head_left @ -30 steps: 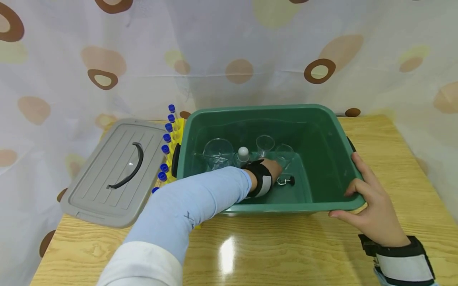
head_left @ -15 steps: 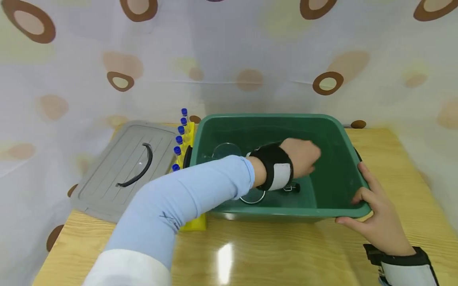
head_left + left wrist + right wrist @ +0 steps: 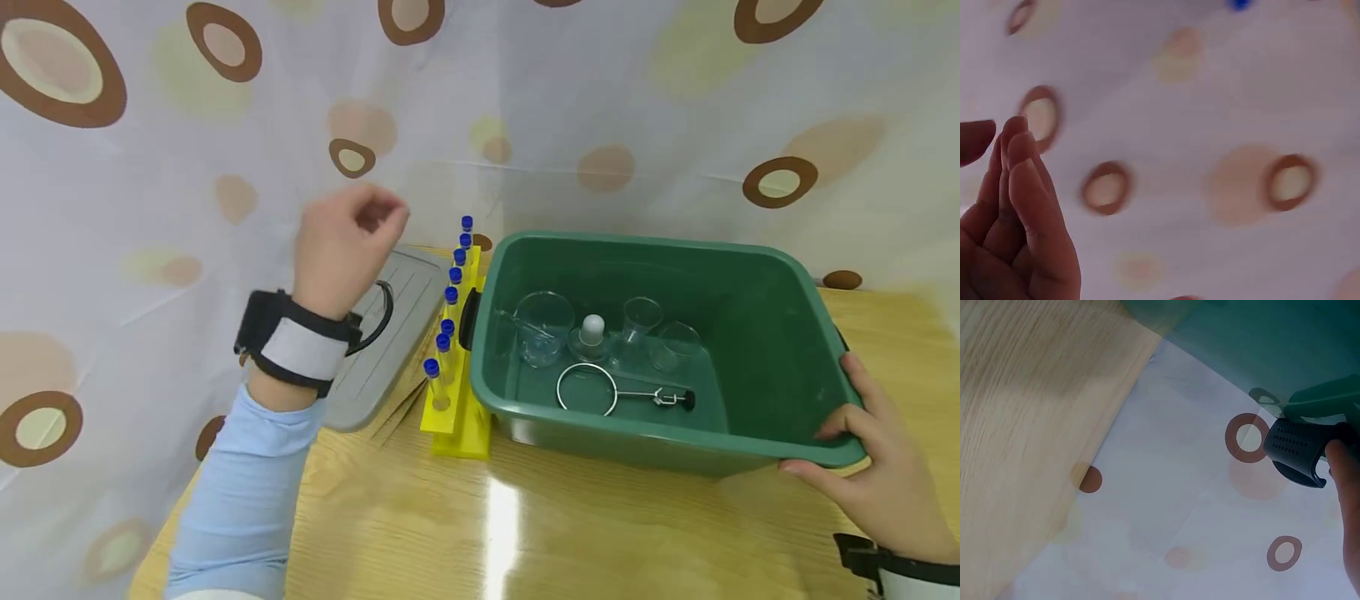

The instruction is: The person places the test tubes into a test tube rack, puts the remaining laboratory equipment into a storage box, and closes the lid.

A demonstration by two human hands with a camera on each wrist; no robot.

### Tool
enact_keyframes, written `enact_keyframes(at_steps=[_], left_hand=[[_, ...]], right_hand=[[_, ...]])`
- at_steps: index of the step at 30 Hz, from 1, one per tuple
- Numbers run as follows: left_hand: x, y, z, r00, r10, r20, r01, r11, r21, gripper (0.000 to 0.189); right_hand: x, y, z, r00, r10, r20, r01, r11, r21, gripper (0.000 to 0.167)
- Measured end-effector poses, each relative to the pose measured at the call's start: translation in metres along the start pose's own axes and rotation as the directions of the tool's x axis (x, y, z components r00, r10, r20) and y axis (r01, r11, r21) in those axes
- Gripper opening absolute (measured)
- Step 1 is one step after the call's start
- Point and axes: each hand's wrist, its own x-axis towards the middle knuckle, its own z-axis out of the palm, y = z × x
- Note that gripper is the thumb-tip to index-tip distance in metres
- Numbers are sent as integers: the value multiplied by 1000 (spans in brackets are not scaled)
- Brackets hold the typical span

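Observation:
My left hand [image 3: 341, 250] is raised over the grey lid [image 3: 397, 333], its thumb apart from bent fingers in the left wrist view. Nothing sits between them. My right hand [image 3: 888, 467] grips the green plastic tub [image 3: 645, 433] by its front right corner, thumb outside and fingers over the rim. Inside the tub stand a large glass beaker [image 3: 542, 337], an alcohol lamp with a white cap [image 3: 592, 329], a narrow-footed clear glass vessel [image 3: 642, 315] and a smaller beaker [image 3: 677, 348]. In front of them lies a metal ring clamp [image 3: 587, 411] with a black knob.
Left of the tub is a yellow test tube rack [image 3: 461, 442] holding several blue-capped tubes [image 3: 442, 346]. Thin metal prongs [image 3: 401, 408] lie between rack and lid. A black handle [image 3: 1297, 450] shows on the tub's right end, near the table edge [image 3: 1104, 434].
My left hand has come up out of the tub and swung left over the lid, exposing the glassware and ring clamp. My right hand keeps its grip. The head view has turned left.

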Motion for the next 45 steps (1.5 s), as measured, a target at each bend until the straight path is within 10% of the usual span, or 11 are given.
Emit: enact_keyframes(at_steps=[3, 8, 14, 21, 36, 45], left_hand=[[-24, -56, 40, 956, -186, 228, 153, 976, 154, 21], [-56, -107, 104, 793, -361, 492, 181, 909, 375, 26], [-52, -135, 127, 756, -413, 509, 154, 867, 475, 26], [-42, -158, 128, 671, -504, 544, 215, 834, 508, 28], [-44, -145, 118, 700, -497, 514, 258, 846, 466, 32], [-36, -144, 104, 818, -446, 363, 375, 893, 250, 40]], right_hand=[[2, 1, -6, 999, -19, -32, 18, 1000, -24, 54], [1, -2, -7, 1000, 11, -28, -13, 998, -57, 45], [4, -5, 7, 998, 56, 7, -56, 998, -17, 41], [8, -7, 17, 998, 42, 37, -43, 999, 27, 41], [9, -10, 17, 999, 29, 32, -30, 999, 33, 42], [11, -7, 15, 998, 43, 44, -45, 998, 34, 41]])
